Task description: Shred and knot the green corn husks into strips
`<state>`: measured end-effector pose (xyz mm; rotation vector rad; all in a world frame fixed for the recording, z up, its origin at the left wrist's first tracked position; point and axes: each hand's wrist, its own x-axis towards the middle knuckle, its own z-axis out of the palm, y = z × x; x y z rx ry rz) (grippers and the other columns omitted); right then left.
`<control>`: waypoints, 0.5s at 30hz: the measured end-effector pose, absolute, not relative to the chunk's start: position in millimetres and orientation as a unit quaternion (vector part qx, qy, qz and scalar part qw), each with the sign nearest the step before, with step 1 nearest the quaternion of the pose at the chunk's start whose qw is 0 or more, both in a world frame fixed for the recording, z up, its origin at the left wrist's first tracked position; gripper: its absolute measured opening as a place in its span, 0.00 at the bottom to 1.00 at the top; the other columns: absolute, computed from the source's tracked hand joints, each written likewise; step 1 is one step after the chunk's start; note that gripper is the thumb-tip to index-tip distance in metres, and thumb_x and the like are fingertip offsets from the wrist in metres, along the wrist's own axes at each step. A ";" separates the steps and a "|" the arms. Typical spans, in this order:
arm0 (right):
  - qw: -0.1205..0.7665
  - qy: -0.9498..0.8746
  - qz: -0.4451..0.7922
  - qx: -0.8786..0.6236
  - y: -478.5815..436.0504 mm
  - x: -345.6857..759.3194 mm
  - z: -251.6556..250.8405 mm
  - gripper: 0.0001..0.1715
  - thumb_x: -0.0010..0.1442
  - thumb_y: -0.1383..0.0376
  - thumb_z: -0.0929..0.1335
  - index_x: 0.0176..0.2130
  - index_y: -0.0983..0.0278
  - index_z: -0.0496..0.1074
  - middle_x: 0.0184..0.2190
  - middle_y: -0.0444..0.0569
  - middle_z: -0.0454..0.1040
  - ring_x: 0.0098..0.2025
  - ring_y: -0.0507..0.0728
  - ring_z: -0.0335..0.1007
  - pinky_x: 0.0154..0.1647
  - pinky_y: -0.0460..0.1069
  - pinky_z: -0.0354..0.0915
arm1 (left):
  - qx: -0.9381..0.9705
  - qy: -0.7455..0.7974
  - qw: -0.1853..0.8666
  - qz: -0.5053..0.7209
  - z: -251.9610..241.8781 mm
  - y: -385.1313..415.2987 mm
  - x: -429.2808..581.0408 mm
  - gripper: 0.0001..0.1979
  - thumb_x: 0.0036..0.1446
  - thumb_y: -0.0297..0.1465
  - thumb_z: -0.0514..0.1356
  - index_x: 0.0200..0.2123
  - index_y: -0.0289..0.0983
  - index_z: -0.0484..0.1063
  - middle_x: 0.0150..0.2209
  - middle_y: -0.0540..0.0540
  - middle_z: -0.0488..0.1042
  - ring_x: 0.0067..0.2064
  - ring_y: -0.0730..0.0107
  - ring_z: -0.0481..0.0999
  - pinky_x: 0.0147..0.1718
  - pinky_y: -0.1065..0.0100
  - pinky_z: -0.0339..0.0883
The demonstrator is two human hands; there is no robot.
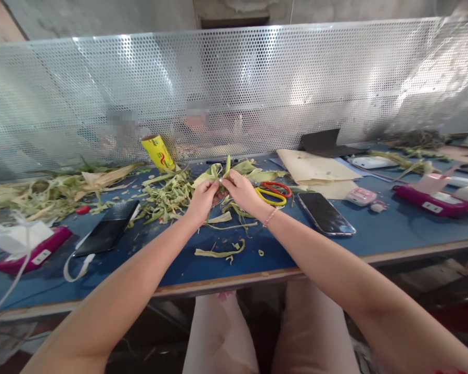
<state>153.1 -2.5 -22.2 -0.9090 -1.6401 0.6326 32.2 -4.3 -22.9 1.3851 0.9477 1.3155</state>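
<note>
My left hand (205, 198) and my right hand (239, 191) meet over the table with fingertips pinched together. Between them they grip a pale green corn husk (228, 165), whose tip pokes up above the fingers. A small white spot shows at the fingertips, too small to name. To the left of my hands lies a heap of shredded, wilted green husk strips (167, 195). Just right of my right hand are a yellow looped handle (271, 200) and a red looped handle (277, 187), like those of scissors. Curled husk scraps (220, 252) lie in front.
A yellow tube (158, 152) leans near the perforated metal screen (242, 88). A phone (326, 214) lies right, a black device with a white cable (108, 226) left. Magenta power strips (432, 201), an earbud case (361, 196) and brown paper (315, 167) are also on the blue table.
</note>
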 end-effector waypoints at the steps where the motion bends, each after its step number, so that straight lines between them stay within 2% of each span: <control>1: 0.552 -0.690 0.267 -0.383 -3.5 152.1 -21.8 0.13 0.54 0.65 0.61 0.22 0.61 0.52 0.17 0.37 0.56 0.21 0.48 0.54 0.23 0.44 0.51 | 0.558 0.389 0.503 0.534 -21.4 -6.3 33.3 0.11 0.52 0.31 0.55 0.20 0.35 0.60 0.15 0.53 0.61 0.15 0.83 0.54 0.15 0.77 0.45; 4: 0.562 -0.685 0.269 -0.376 -6.1 149.4 -21.0 0.13 0.54 0.65 0.61 0.22 0.61 0.51 0.17 0.37 0.53 0.20 0.48 0.52 0.23 0.44 0.50 | 0.523 0.390 0.552 0.519 -15.9 -12.1 35.5 0.14 0.52 0.30 0.54 0.17 0.35 0.56 0.12 0.54 0.57 0.13 0.85 0.49 0.13 0.78 0.41; 8: 0.585 -0.668 0.293 -0.354 -6.8 144.8 -22.4 0.12 0.55 0.64 0.61 0.23 0.61 0.52 0.17 0.36 0.51 0.20 0.47 0.50 0.23 0.44 0.49 | 0.465 0.392 0.602 0.517 -10.4 -16.1 37.2 0.15 0.53 0.30 0.53 0.16 0.35 0.56 0.11 0.54 0.54 0.12 0.85 0.48 0.12 0.79 0.39; 15: 0.619 -0.635 0.328 -0.325 -4.4 140.6 -24.9 0.08 0.54 0.63 0.60 0.26 0.62 0.57 0.19 0.38 0.58 0.22 0.47 0.53 0.24 0.44 0.53 | 0.427 0.364 0.653 0.508 -9.7 -18.0 40.0 0.13 0.54 0.29 0.52 0.18 0.34 0.59 0.11 0.54 0.57 0.11 0.87 0.47 0.11 0.80 0.40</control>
